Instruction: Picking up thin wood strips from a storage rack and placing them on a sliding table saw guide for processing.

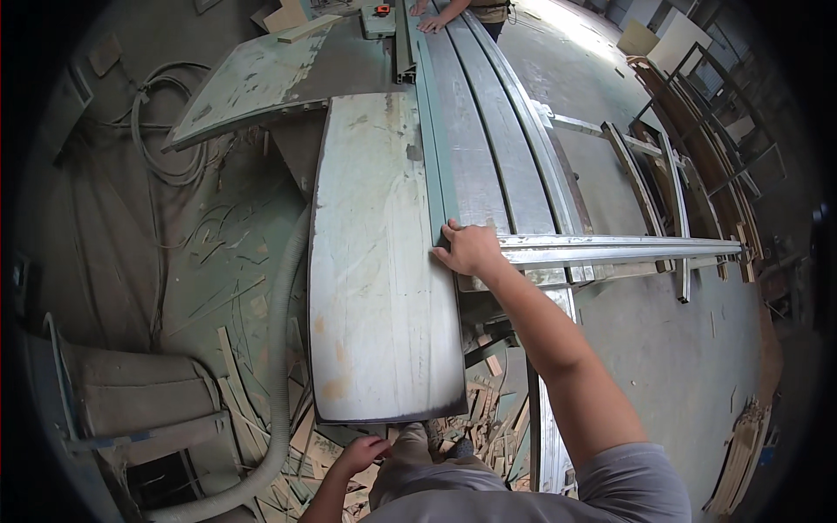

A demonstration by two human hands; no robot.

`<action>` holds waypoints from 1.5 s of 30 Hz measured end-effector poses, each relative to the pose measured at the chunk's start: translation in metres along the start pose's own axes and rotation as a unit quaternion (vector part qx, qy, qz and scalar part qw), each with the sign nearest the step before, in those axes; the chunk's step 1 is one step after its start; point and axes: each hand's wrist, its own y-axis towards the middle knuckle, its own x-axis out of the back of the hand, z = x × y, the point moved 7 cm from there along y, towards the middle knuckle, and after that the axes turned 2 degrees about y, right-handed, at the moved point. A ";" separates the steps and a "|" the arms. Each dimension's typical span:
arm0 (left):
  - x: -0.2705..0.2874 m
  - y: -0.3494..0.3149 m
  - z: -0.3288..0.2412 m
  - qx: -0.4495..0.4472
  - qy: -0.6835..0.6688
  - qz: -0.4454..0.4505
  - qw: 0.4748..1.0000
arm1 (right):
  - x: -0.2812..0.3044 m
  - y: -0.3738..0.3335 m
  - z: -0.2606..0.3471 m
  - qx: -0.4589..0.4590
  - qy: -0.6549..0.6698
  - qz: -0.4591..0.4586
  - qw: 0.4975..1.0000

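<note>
My right hand [471,250] reaches forward with its thumb and fingers around the near end of a long, narrow green board [430,144]. The board lies lengthwise along the right edge of a worn, pale table panel [375,261], beside the grooved metal sliding table [488,113] of a saw. Low by my lap, just beyond the panel's near edge, hangs my left hand [362,453]. Its fingers are loosely bent and no object shows in them. At the far end, another person's hands [433,22] rest near the board.
A metal crossbar [619,250] extends right from the sliding table. A grey hose [283,322] curves down left of the panel. Wood offcuts [288,462] litter the floor around my feet. A metal fence [405,52] stands left of the board's far part.
</note>
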 end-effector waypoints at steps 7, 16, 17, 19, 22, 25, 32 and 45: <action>-0.045 -0.022 -0.146 -0.125 0.099 0.134 0.978 | 0.008 -0.039 0.002 -0.006 0.009 -0.015 1.000; -0.084 0.005 -0.182 -0.147 0.032 0.117 0.982 | -0.004 -0.070 0.001 -0.011 0.025 -0.011 1.000; -0.087 0.005 -0.180 -0.146 0.033 0.117 0.982 | -0.004 -0.074 0.003 -0.012 0.027 -0.012 1.000; -0.093 0.006 -0.168 -0.115 0.028 0.122 0.985 | -0.004 -0.082 0.006 -0.007 0.020 -0.003 1.000; -0.102 0.005 -0.155 -0.102 0.013 0.121 0.987 | -0.005 -0.095 0.008 -0.010 0.020 0.000 1.000; -0.109 0.003 -0.150 -0.098 0.020 0.118 0.988 | -0.007 -0.107 0.009 -0.010 0.021 0.001 1.000; -0.123 0.003 -0.132 -0.074 0.008 0.113 0.991 | -0.009 -0.139 0.018 -0.008 0.025 -0.011 1.000; -0.153 0.003 -0.075 -0.040 -0.124 0.111 0.985 | -0.018 -0.211 0.039 -0.006 0.056 -0.024 0.998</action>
